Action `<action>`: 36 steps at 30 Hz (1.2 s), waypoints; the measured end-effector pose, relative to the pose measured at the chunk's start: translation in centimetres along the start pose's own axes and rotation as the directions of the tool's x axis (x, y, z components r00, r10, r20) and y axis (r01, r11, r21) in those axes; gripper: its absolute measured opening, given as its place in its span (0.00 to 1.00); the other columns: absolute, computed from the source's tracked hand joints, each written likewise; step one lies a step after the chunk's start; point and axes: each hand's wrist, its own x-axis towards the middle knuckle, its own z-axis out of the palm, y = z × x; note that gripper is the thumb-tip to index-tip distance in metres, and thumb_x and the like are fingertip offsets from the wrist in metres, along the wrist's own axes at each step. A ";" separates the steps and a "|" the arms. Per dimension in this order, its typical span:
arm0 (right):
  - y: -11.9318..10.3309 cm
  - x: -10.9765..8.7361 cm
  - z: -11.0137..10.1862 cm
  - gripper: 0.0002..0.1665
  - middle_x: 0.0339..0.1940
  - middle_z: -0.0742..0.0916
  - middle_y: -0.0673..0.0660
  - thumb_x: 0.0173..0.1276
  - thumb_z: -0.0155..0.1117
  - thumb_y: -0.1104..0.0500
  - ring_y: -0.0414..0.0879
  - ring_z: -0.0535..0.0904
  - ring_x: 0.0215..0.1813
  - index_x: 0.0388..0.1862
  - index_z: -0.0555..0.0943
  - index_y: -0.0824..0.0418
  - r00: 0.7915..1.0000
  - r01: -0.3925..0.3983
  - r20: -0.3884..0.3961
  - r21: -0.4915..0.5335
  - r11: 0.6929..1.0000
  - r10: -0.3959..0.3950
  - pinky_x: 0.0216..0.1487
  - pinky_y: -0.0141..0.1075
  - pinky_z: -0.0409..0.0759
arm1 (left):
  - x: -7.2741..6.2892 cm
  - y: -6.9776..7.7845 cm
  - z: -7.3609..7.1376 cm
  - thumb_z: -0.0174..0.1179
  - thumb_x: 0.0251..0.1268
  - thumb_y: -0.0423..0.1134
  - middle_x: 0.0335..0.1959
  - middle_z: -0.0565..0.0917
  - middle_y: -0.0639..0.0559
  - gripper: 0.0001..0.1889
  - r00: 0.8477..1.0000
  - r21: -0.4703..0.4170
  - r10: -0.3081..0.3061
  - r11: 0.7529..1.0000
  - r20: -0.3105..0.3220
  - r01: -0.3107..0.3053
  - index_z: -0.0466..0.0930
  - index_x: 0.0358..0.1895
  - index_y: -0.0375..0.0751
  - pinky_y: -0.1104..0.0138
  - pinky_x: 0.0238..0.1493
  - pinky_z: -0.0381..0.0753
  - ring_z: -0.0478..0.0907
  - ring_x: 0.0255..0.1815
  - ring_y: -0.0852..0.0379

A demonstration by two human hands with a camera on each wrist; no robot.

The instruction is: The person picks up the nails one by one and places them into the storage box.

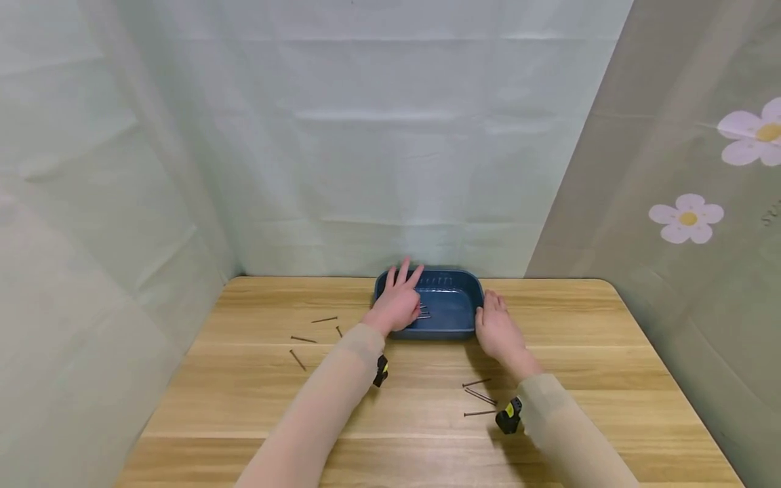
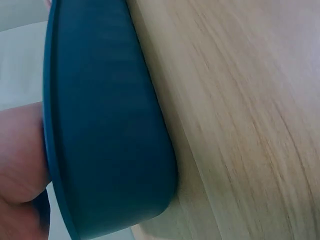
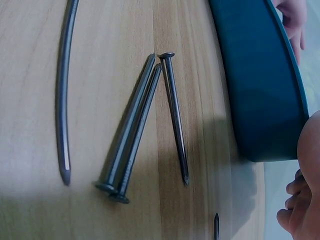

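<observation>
A dark blue tray (image 1: 442,335) with raised walls sits at the table's far edge. My left hand (image 1: 393,308) reaches over its left part, three fingers spread upward, index finger and thumb down by several nails (image 1: 424,316) inside. Whether those two fingers pinch a nail I cannot tell. The left wrist view shows part of this hand (image 2: 20,160) beyond the tray's rim (image 2: 49,115). My right hand (image 1: 499,332) lies along the tray's right end with its fingers straight, touching the side. In the right wrist view that hand (image 3: 310,195) is at the tray's corner.
Several loose nails (image 1: 297,360) lie on the wooden table (image 1: 256,420) left of the tray. More nails (image 1: 478,396) lie near the right wrist, two of them side by side (image 3: 131,132). Pale curtains (image 1: 390,169) hang behind the table and along its sides.
</observation>
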 end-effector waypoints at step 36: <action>-0.6 -0.4 -0.2 0.37 0.84 0.58 0.79 0.88 0.36 0.57 0.75 0.51 0.84 0.82 0.48 0.83 1.000 0.001 0.018 -0.006 1.000 -0.001 0.83 0.61 0.52 | 1.1 0.6 1.1 0.66 0.77 0.47 0.90 0.46 0.48 0.12 1.000 0.130 -0.015 0.991 0.022 0.012 0.90 0.31 0.53 0.41 0.84 0.41 0.29 0.89 0.37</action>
